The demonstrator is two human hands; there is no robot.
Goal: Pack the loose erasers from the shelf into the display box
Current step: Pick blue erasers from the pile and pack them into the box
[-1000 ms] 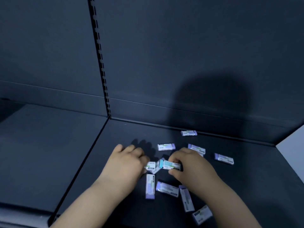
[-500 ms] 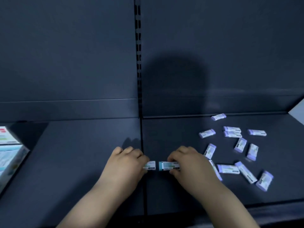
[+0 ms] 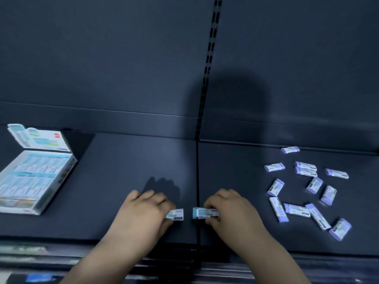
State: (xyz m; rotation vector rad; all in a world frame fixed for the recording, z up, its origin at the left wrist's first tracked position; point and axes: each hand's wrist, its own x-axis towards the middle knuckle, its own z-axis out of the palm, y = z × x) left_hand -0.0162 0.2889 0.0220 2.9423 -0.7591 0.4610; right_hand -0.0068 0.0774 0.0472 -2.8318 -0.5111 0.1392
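Dark shelf [image 3: 123, 181], two panels meeting at a seam [image 3: 197, 181] below the slotted upright [image 3: 209, 58]. Person's left hand [image 3: 141, 214] pinches one teal-ended eraser [image 3: 176, 214] and the right hand [image 3: 233, 212] pinches a second eraser [image 3: 202, 213], their ends facing across the seam near the shelf front. Can't tell if either touches the surface.

One per hand reads as a two-per-trip carry to the display box [image 3: 59, 193]. It sits open at far left with its lid flap up, well apart from both hands. The loose erasers [image 3: 297, 210], purple-ended, lie scattered at far right, so every load has to cross the shelf.

Hidden: fingertips curl under the palms, so there's no telling whether a hand holds more than one. Box is cut off at the left edge and blurred — rows look nearly full, free slots can't be made out. Label print is unreadable.
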